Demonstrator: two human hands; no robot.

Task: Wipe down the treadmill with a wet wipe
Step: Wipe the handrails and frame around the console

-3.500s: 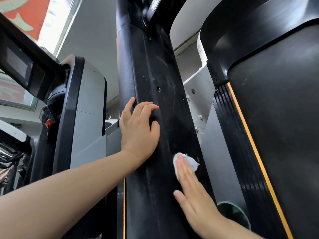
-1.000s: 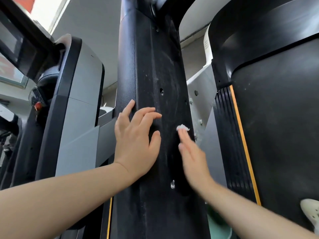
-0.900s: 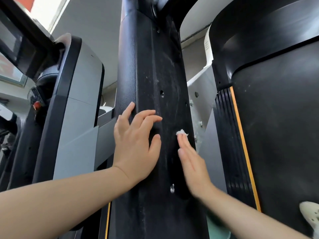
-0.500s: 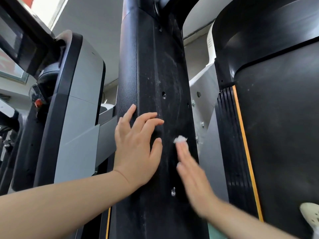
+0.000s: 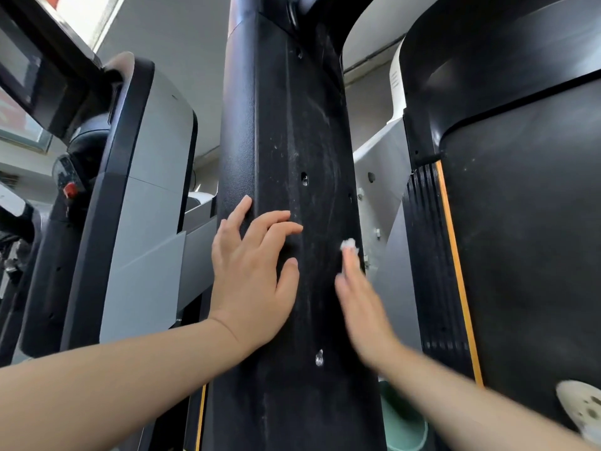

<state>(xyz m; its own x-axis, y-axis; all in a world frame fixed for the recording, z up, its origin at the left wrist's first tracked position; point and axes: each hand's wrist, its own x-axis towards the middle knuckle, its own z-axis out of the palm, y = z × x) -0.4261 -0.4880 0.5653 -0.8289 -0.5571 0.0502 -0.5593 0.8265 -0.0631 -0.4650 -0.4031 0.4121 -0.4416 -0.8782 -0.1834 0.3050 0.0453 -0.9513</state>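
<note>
**Wipe pressed to the black upright**

We see the wet wipe (image 5: 349, 245) as a small white wad against the right side of the treadmill's black upright (image 5: 286, 157), just showing past the fingertips of the right hand (image 5: 361, 301). That hand lies flat, fingers straight and together, pressing the wipe onto the dusty, streaked panel — it is motion-blurred, so finer detail is lost. The left hand (image 5: 250, 275) rests on the same upright a little to the left, palm down, fingers spread and lightly bent, gripping nothing; its fingertips reach toward the panel's centre line.

Right of the upright we see a grey bracket with bolts (image 5: 377, 203), then the ribbed side rail with an orange stripe (image 5: 450, 255) and the dark belt deck (image 5: 527, 255) — a pale shoe (image 5: 580, 406) shows at the lower right. To the left stands a neighbouring grey-and-black machine (image 5: 143, 190) with a red button (image 5: 70, 189).
</note>
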